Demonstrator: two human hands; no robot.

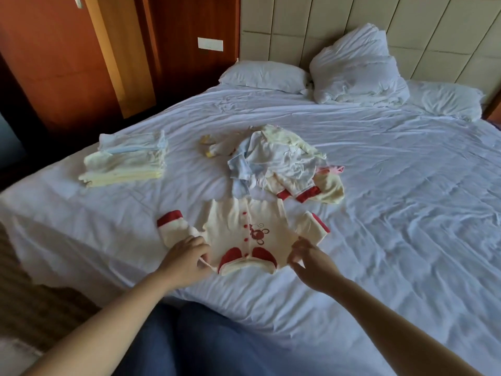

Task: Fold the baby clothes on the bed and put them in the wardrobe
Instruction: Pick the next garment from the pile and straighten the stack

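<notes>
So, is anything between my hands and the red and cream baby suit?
Nothing visible. The left hand and right hand pinch the baby suit at its near corners; the unfolded pile lies beyond it, at its far end.

Cream red-trimmed romper (pixel 238 234) flat on bed (pixel 379 213); unfolded pile (pixel 279 161) beyond; folded stack (pixel 127 161) left

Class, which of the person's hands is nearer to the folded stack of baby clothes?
Left. The left hand grips one shoulder of the cream baby top, on the side of the folded stack; the right hand pinches the opposite shoulder, farther away.
</notes>
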